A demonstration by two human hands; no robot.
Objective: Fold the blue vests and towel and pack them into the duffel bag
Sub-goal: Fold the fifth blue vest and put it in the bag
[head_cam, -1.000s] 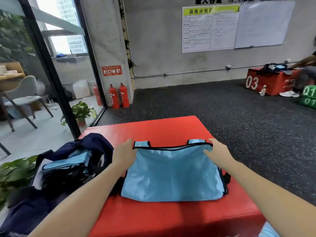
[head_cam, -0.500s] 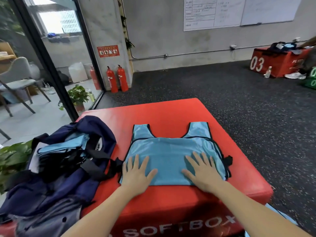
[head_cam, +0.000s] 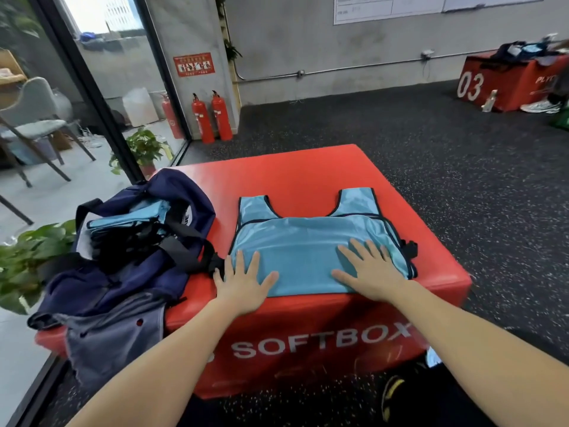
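Vest (head_cam: 311, 241) hem under flat hands (head_cam: 243, 280)

box top (head_cam: 295, 171) beyond vest (head_cam: 311, 241): free | left: duffel bag (head_cam: 129, 260) blocks; bag mouth seemingly part-filled

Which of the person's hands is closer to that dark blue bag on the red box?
Left. The left hand lies flat on the blue vest's near-left corner, right beside the duffel bag strap; the right hand presses the vest's far side.

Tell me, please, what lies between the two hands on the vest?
Only smooth blue vest fabric lies between the left hand and right hand, in the head view.
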